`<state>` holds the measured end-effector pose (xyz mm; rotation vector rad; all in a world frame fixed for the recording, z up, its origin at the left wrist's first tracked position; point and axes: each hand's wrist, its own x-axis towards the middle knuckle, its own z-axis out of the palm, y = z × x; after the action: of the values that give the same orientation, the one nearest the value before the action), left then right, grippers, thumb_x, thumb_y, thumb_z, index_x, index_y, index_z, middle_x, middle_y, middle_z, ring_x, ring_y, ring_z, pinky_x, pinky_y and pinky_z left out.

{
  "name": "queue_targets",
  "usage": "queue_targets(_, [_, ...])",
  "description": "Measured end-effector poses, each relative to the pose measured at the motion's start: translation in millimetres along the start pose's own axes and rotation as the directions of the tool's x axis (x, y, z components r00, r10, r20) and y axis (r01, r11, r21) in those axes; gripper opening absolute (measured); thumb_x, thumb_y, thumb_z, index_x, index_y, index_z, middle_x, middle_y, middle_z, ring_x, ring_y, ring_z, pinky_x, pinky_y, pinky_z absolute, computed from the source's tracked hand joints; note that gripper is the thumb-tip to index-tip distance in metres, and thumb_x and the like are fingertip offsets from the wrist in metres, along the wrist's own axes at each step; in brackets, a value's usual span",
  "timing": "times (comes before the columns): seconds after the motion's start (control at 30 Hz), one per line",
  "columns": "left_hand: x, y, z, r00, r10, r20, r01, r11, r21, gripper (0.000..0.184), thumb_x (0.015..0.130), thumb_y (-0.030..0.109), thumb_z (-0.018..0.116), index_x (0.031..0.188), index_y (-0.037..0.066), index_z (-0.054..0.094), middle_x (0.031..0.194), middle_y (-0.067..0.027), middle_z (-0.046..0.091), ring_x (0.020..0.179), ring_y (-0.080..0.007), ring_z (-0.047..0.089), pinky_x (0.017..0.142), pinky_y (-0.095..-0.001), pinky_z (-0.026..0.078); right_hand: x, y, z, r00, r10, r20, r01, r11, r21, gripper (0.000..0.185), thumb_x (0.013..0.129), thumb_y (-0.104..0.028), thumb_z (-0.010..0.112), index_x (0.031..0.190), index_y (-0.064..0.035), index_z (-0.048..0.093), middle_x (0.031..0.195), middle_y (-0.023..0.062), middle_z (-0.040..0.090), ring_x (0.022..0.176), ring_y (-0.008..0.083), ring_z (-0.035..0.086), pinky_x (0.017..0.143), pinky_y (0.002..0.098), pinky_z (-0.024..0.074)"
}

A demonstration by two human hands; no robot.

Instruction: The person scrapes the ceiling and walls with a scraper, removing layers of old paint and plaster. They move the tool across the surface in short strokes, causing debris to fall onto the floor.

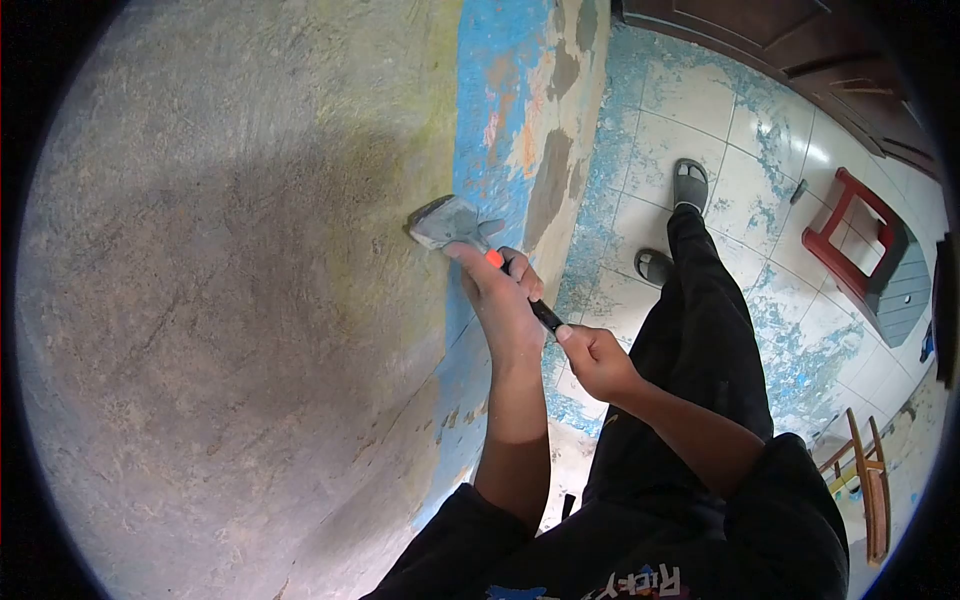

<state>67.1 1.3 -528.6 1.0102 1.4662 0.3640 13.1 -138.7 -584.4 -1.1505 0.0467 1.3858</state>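
Note:
Both of my hands are on a scraper [446, 222] with a wide, dusty metal blade and a black and orange handle. Its blade lies against the wall [250, 270], by the border between bare grey plaster and a band of blue paint [480, 150]. My left hand [503, 305] is closed around the upper handle near the blade, the thumb up against the metal. Lower down, my right hand [598, 365] grips the handle's end. Peeling flakes and patches mark the blue band beside the blade.
A tiled floor [690, 130] smeared with blue and white lies to the right, where my sandalled feet stand. A red and grey plastic stool [870, 255] lies on its side. Wooden bars [870, 490] are at lower right, and a dark wooden door [770, 40] is at the top.

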Motion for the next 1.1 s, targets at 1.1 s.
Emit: queue_targets(1.1, [6, 3, 9, 0.999, 0.017, 0.037, -0.017, 1.000, -0.005, 0.061, 0.098, 0.071, 0.032, 0.093, 0.010, 0.040, 0.065, -0.0001, 0.037, 0.051, -0.0102, 0.032, 0.049, -0.0258, 0.030, 7, -4, -9, 1.000, -0.022, -0.003, 0.022, 0.999, -0.035, 0.049, 0.106, -0.038, 0.046, 0.071, -0.0038, 0.047, 0.061, -0.0020, 0.035, 0.060, 0.0088, 0.034, 0.054, 0.0310, 0.0336])
